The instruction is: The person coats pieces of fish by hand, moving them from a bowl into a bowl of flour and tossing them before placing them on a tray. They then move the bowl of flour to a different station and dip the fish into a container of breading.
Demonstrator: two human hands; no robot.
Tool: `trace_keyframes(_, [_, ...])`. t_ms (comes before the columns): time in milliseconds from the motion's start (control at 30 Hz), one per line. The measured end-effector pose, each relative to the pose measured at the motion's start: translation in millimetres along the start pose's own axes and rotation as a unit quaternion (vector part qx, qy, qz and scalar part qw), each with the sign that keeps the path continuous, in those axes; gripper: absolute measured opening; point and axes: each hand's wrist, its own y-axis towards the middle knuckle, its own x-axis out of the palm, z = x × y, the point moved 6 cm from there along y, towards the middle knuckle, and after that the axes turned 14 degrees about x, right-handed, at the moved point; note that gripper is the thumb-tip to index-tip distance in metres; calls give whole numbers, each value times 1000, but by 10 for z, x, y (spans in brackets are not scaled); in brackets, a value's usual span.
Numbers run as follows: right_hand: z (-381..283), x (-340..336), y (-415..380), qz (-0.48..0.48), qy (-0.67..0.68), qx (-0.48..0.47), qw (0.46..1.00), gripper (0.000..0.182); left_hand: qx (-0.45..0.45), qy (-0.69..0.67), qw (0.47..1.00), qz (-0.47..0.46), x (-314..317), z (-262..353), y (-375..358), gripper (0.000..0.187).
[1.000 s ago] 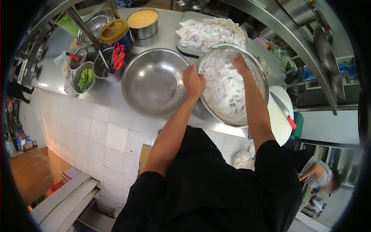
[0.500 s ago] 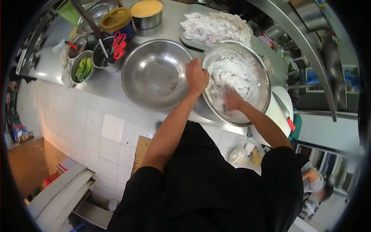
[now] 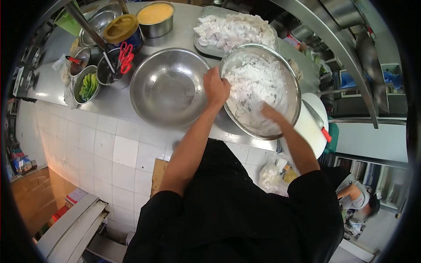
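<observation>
A wide metal mixing bowl (image 3: 296, 110) stands tilted on the steel counter, with white flour (image 3: 258, 85) and lumpy coated pieces inside. My left hand (image 3: 216, 88) is closed on the bowl's left rim. Low in the bowl is my right hand (image 3: 272, 113), its fingers in the flour and smeared by motion, so what they hold is hidden. To the left sits a perforated metal colander (image 3: 147, 103) with nothing in it. Behind the bowl, a tray (image 3: 202, 47) carries a heap of flour-coated pieces (image 3: 234, 31).
A knife (image 3: 318, 118) with a red handle lies on a round white board (image 3: 307, 133) at right. Left of the colander stand a pot (image 3: 123, 81) with red scissors (image 3: 126, 57), a bowl of sliced greens (image 3: 89, 85) and a pot of yellow liquid (image 3: 155, 28). Another person (image 3: 353, 193) is at lower right.
My right hand has moved up and to the right within the bowl, stirring the flour. My left hand stays on the rim. The whole view has shifted slightly.
</observation>
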Motion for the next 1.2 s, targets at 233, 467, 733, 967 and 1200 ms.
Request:
trace_keyframes(233, [-936, -86, -46, -279, 707, -61, 647, 19, 18, -7, 1000, 11, -10, 10, 8, 41])
trace_keyframes(467, [-1031, -180, 266, 116, 301, -183, 929, 38, 2, -8, 1000, 11, -23, 15, -5, 41])
trace_keyframes(733, [-1449, -468, 486, 94, -78, -300, 946, 48, 20, -9, 1000, 8, -22, 17, 16, 42])
trace_keyframes(967, [-1080, -1353, 281, -25, 305, -139, 942, 73, 13, -7, 1000, 7, -25, 10, 12, 40])
trace_keyframes(1200, [-528, -320, 858, -71, 450, 46, 889, 45, 19, -12, 999, 25, -47, 30, 40, 39])
